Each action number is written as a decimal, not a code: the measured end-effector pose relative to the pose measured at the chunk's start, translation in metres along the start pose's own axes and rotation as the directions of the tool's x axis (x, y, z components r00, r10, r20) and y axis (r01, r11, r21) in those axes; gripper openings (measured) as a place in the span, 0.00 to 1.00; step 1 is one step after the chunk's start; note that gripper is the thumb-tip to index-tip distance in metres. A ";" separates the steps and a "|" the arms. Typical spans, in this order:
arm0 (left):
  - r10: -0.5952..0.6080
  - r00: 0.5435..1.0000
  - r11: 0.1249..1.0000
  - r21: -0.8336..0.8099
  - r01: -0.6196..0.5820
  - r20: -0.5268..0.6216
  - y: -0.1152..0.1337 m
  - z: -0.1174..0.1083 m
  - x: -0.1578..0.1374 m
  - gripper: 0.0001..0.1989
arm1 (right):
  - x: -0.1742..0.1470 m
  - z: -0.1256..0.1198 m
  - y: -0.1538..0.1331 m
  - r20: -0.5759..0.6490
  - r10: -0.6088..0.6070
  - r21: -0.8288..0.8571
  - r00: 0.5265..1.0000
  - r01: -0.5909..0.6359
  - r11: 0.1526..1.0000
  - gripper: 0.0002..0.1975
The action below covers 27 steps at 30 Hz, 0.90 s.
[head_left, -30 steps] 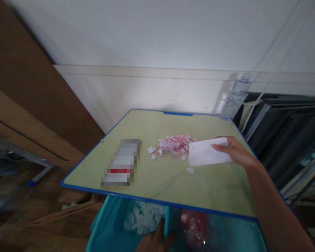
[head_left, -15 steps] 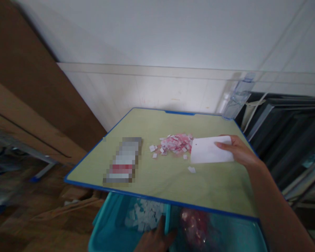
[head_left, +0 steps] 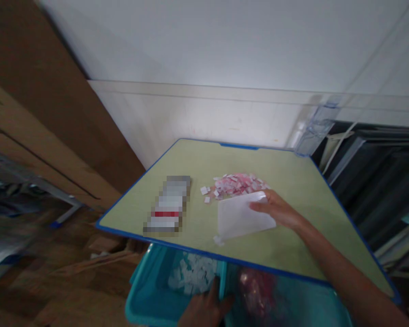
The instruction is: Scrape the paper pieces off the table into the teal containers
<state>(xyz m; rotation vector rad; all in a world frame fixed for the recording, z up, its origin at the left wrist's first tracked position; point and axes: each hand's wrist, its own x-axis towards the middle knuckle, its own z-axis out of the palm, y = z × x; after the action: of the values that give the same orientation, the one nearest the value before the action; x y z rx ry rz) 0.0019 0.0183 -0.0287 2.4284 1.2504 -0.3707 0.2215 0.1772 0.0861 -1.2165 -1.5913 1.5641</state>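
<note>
The white card (head_left: 240, 216) lies flat on the green surface (head_left: 293, 245), under my right hand (head_left: 277, 211). My grip there is a light pinch: fingers spread over the card's right end, thumb at its top edge, the rest of the card reaching left toward the surface's near blue edge. Just behind the card and touching its far edge is the heap of pink and white paper bits (head_left: 236, 185), with a few stray white bits at the heap's left. One small white bit (head_left: 218, 240) sits at the card's near left corner, close to the surface's edge. To the left, well apart from the card, lies a blurred oblong packet (head_left: 168, 206).

Below the near edge, my left hand (head_left: 204, 309) rests on the divider of a teal bin (head_left: 143, 299), fingers curled over the wall between its two compartments. The left compartment holds white bits (head_left: 191, 274), the right one pink bits (head_left: 255, 290). A clear bottle (head_left: 315, 131) stands at the surface's far right corner.
</note>
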 end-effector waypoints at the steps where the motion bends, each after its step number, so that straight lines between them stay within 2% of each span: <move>1: 0.000 1.000 1.000 0.022 0.000 0.000 0.000 0.002 0.001 0.20 | 0.002 0.012 0.002 -0.001 -0.025 -0.035 1.000 0.025 0.999 0.16; 3: -0.017 1.000 0.997 0.073 0.016 0.013 0.000 0.006 0.004 0.20 | 0.004 0.029 0.005 0.005 -0.072 -0.105 0.997 0.072 0.992 0.15; 5: -0.035 0.999 0.994 0.109 0.032 0.020 0.000 0.009 0.006 0.20 | 0.005 0.038 0.008 -0.012 -0.068 -0.089 0.998 0.067 0.994 0.15; 9: -0.026 0.999 0.996 0.085 0.028 -0.022 0.002 0.011 0.006 0.17 | 0.006 0.034 0.015 -0.067 -0.014 0.088 0.998 0.020 0.996 0.16; 13: -0.008 0.999 0.998 0.070 0.010 -0.034 0.004 0.004 0.003 0.15 | 0.007 0.032 0.017 -0.085 -0.009 0.013 0.996 0.010 1.000 0.16; 17: 0.008 1.000 0.998 0.065 -0.007 -0.011 0.005 -0.003 0.001 0.16 | 0.002 0.041 0.013 0.022 -0.047 -0.108 0.999 0.049 0.993 0.13; 20: 0.007 1.000 0.998 0.059 -0.007 0.000 0.004 -0.002 0.001 0.16 | -0.002 0.043 0.011 0.114 -0.017 -0.073 0.993 0.026 0.997 0.13; 22: 0.006 1.000 0.998 0.058 -0.006 0.002 0.003 0.000 0.001 0.16 | -0.003 0.041 0.012 0.084 -0.004 -0.008 0.996 0.005 1.000 0.15; 25: 0.006 1.000 0.998 0.062 -0.006 -0.003 0.003 0.003 0.002 0.15 | 0.000 0.033 0.013 -0.036 -0.040 0.086 0.999 0.043 0.995 0.16; 27: -0.003 1.000 0.998 0.056 0.003 0.002 0.003 0.003 0.002 0.16 | 0.003 0.030 0.013 -0.072 -0.054 0.104 0.996 0.061 0.993 0.16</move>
<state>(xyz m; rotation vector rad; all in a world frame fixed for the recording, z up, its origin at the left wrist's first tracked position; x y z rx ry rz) 0.0054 0.0165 -0.0310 2.4729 1.2587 -0.4141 0.1963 0.1657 0.0689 -1.1451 -1.4677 1.5333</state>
